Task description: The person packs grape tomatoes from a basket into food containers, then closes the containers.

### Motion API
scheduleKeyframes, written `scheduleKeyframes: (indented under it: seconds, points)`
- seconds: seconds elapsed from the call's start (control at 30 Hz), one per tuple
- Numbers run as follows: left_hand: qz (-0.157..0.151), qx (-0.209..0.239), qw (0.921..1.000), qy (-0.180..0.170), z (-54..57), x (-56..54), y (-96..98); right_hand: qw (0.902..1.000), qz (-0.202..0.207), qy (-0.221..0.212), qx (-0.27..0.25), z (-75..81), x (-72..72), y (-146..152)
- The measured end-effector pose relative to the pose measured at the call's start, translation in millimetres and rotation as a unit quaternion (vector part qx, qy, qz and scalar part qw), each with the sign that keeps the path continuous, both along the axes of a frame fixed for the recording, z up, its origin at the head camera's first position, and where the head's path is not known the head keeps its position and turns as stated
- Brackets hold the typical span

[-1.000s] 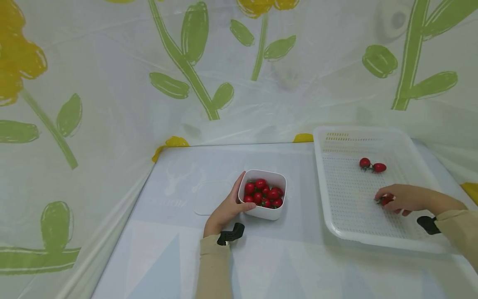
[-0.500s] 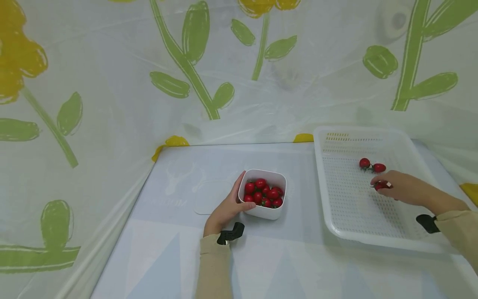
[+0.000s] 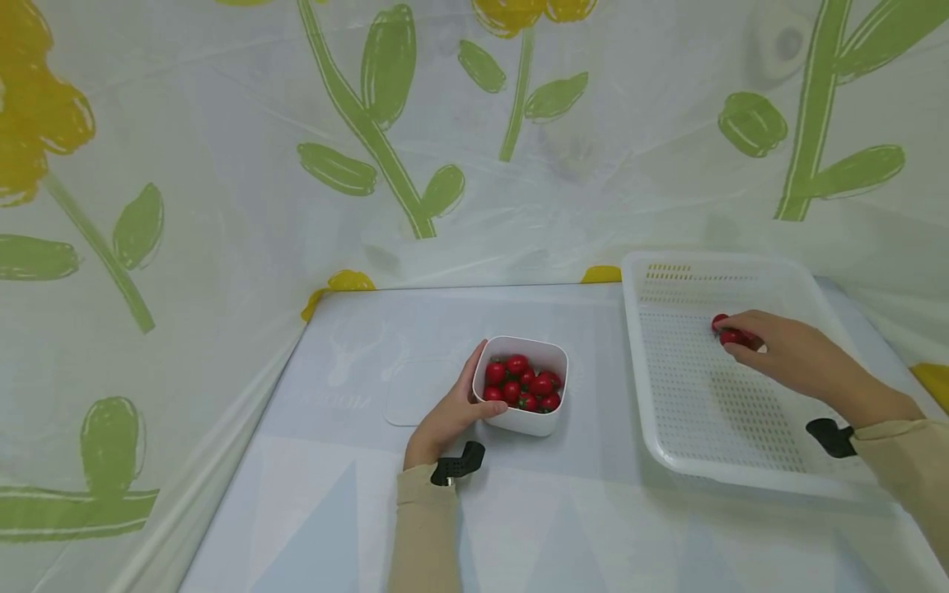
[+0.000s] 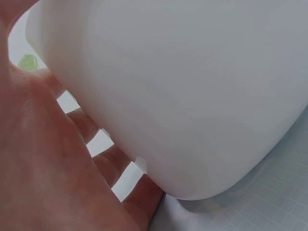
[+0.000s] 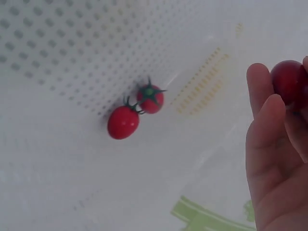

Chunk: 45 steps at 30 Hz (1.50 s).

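My left hand [image 3: 448, 414] grips a small white square tub [image 3: 522, 422] by its left side, the thumb at the near rim. Several red cherry tomatoes [image 3: 511, 391] lie inside it. In the left wrist view, the fingers [image 4: 113, 163] spread along the tub's smooth outer wall. Over the white perforated basket [image 3: 652, 412], my right hand [image 3: 801, 356] pinches a cherry tomato [image 5: 288, 84]. Two more tomatoes with green stems, a rounder one [image 5: 150, 99] and an oval one [image 5: 123, 122], lie side by side on the basket floor. In the head view, the hand partly hides them.
A flat, clear square lid-like piece [image 3: 418, 391] lies left of the tub. The pale table [image 3: 578, 511] meets a flower-printed curtain [image 3: 519, 214] at the back and left. The basket stands at the table's right.
My right hand has moved away from me, up the basket, carrying the tomato toward the other two. The left hand and the tub have stayed in place.
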<state>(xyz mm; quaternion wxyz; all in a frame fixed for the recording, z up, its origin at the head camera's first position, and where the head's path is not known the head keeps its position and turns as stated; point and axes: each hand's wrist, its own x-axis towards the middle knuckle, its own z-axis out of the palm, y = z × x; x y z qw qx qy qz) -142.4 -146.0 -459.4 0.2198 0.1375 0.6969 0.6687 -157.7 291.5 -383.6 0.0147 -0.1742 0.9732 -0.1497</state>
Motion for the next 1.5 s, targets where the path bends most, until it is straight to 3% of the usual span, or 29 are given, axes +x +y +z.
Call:
scheduleKeyframes:
  seconds: [0.23,0.5,0.83,1.07,1.3,1.5]
  points:
    - [0.001,0.008,1.0000,-0.004,-1.7,-1.0,-0.1,0.9994,-0.013,-0.002,-0.031,5.3,5.6,-17.7]
    - [0.001,0.010,0.9999,-0.005,-3.6,-1.0,-0.7,0.9988,0.015,0.026,-0.038,11.1,9.2,-35.9]
    - [0.021,0.001,0.9997,0.011,-27.5,-9.2,-1.8,0.9950,0.025,0.035,-0.091,22.7,18.0,-60.4]
    - [0.023,0.000,0.9996,0.013,-27.9,-9.1,-1.9,0.9885,0.043,0.064,-0.130,26.9,22.3,-74.1]
    - [0.023,-0.007,0.9996,0.012,-28.3,-10.5,-2.2,0.9791,0.027,0.033,-0.199,28.2,29.6,-91.1]
    - [0.024,-0.009,0.9996,0.015,-27.6,-9.6,-1.9,0.9666,0.012,0.039,-0.253,27.5,36.7,-112.0]
